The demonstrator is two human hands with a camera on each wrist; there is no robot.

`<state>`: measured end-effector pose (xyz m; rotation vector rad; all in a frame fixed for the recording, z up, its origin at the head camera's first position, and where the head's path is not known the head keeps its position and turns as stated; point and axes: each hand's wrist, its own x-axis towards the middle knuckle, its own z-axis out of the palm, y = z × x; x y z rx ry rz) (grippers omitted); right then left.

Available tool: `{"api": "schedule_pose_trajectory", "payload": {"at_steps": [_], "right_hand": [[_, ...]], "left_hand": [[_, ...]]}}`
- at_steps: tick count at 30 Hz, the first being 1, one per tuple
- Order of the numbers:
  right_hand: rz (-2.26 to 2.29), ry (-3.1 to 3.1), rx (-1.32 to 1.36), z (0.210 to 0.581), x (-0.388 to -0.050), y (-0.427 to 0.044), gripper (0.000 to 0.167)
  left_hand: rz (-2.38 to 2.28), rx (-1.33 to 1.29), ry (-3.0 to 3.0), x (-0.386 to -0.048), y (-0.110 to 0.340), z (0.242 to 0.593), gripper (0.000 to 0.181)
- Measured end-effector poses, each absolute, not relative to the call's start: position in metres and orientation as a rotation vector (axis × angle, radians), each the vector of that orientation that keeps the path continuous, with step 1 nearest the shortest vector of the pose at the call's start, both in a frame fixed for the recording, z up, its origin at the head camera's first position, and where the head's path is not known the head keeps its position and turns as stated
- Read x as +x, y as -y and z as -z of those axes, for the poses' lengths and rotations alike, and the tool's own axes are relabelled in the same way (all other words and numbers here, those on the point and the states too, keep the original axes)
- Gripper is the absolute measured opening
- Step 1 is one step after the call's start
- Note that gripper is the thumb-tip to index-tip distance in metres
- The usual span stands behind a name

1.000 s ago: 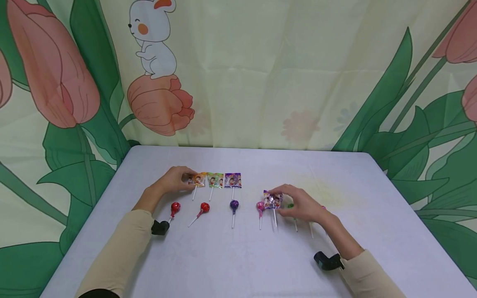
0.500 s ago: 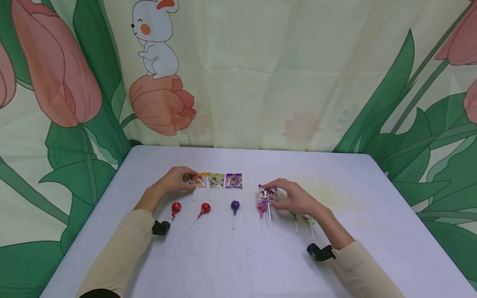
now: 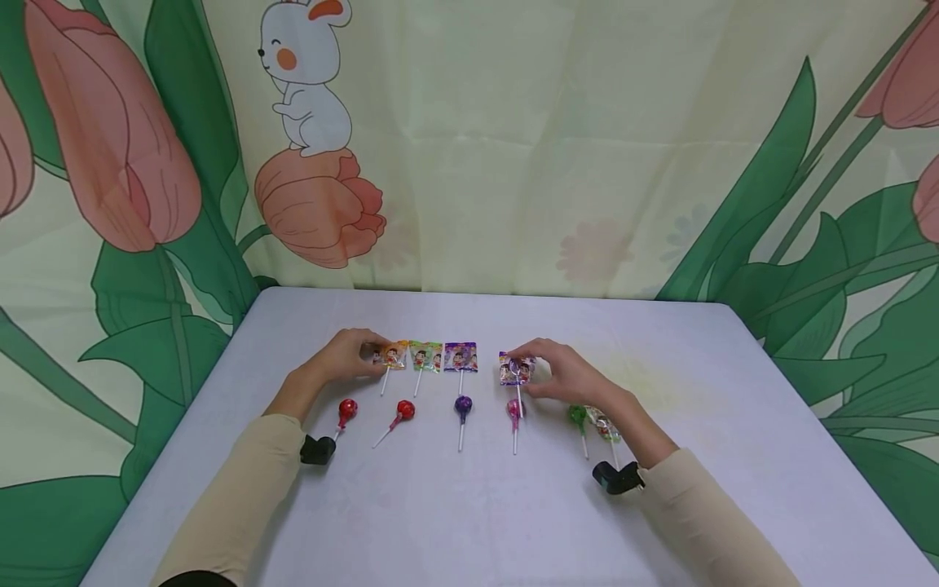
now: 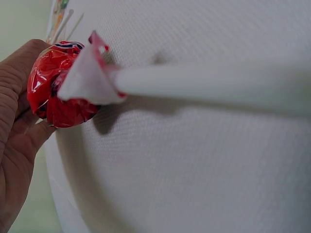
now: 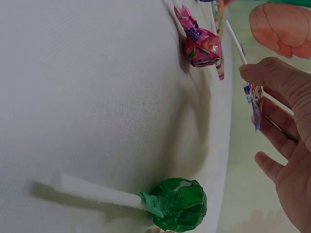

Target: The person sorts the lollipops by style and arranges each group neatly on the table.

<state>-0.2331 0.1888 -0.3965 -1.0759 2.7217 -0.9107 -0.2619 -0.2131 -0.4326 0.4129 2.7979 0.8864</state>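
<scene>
My left hand (image 3: 346, 355) pinches the left edge of an orange-wrapped flat lollipop (image 3: 394, 355), which lies at the left end of a row. Beside it come a green-wrapped flat lollipop (image 3: 425, 355) and a purple-wrapped one (image 3: 460, 356), sticks toward me. Between thumb and fingers, my right hand (image 3: 568, 373) holds another purple-wrapped flat lollipop (image 3: 516, 369), raised above the table in the right wrist view and right of the row. Just below it lies a round pink lollipop (image 3: 513, 407). A red lollipop (image 4: 63, 92) looms before my left hand in the left wrist view.
The white-covered table (image 3: 440, 514) carries a nearer row of round lollipops: red ones (image 3: 404, 409), a purple one (image 3: 463, 404), and a green one (image 3: 578, 415). A clear-wrapped lollipop (image 3: 603, 425) lies partly behind my right wrist. A printed curtain (image 3: 499, 163) hangs behind.
My right hand has moved left and away from me with the purple-wrapped lollipop, uncovering the round green and clear-wrapped ones. My left hand has stayed in place.
</scene>
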Motion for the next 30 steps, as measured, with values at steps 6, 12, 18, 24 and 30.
{"api": "schedule_pose_trajectory", "payload": {"at_steps": [6,12,18,24,30], "right_hand": [[0.894,-2.72,-1.059,0.399,-0.242,-0.18,0.052],[0.907,-2.713,-1.058,0.402,-0.249,-0.174,0.053],[0.908,-2.721,-1.02,0.406,-0.255,-0.168,0.054],[0.912,-2.722,-0.96,0.41,-0.261,-0.164,0.054],[0.887,-2.729,-0.955,0.414,-0.266,-0.161,0.055]], "left_hand": [[-0.88,0.393,-2.799,-0.261,0.214,0.433,0.052],[-0.877,0.402,-2.801,-0.262,0.214,0.433,0.052],[-0.875,0.392,-2.794,-0.262,0.213,0.433,0.052],[-0.872,0.385,-2.793,-0.262,0.213,0.433,0.052],[-0.882,0.397,-2.793,-0.261,0.213,0.432,0.051]]}}
